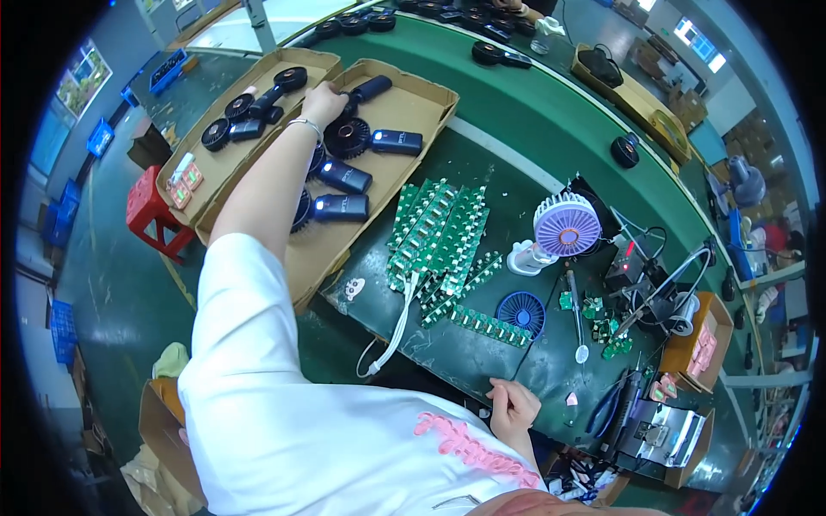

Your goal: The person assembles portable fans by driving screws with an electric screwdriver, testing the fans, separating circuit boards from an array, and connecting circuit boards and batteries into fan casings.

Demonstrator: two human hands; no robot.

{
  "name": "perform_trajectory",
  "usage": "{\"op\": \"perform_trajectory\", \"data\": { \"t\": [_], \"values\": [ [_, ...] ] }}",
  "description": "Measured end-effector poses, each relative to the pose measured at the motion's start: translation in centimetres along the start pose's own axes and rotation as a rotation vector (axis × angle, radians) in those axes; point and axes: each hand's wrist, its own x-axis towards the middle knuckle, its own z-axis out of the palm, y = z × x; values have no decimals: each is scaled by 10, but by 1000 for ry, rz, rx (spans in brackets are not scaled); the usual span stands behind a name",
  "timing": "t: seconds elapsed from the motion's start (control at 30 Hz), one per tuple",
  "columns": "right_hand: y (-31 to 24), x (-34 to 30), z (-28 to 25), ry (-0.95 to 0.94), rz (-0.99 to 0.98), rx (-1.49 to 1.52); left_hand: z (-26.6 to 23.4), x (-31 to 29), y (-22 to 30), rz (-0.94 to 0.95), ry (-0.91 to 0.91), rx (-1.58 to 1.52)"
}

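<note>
the left hand (323,103) reaches far out to a flat cardboard tray (413,99) on the green table (551,129). its fingers are curled on a dark handheld fan (366,90) at the far end of that tray, and it looks like the hand is gripping the fan, though the fingers hide part of it. this tray already has a few more fans in it: one with a round black head (348,138) and a dark blue handle (397,142), and two more blue handles (342,176) nearer the person, some with little lights on. so part of the tray looks filled, and a lot of bare cardboard is left. just beside it, on the left, a second cardboard tray (305,60) holds a few black fan heads (225,120) and some small pink and green bits (185,185). the right hand (514,406) rests at the near edge of the table, fingers bent in loosely, and it holds nothing that i can see. between the hands lies a big heap of green circuit boards (439,236), so it looks like lots of work is still waiting. a white and purple fan (564,225) stands near them, and a blue round grille (521,311) lies flat. a small cardboard box (701,340) at the right holds pink things.
</note>
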Motion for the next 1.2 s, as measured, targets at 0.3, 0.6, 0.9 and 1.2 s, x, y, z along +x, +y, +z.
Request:
{"op": "perform_trajectory", "data": {
  "t": [0.3, 0.6, 0.9, 1.2],
  "values": [
    [9, 2, 5, -20, -41, -50, 18, 9, -2, 102, -37, 156],
    [7, 5, -1, -49, -69, 25, -90, -121, 73, 274, -141, -748],
    [-39, 16, -46, -139, 284, 685, -109, -349, 116, 557, -988, -462],
    [-33, -43, -77, 209, 641, 889, -45, -454, 170, 90, -1256, -1603]
  ]
}}
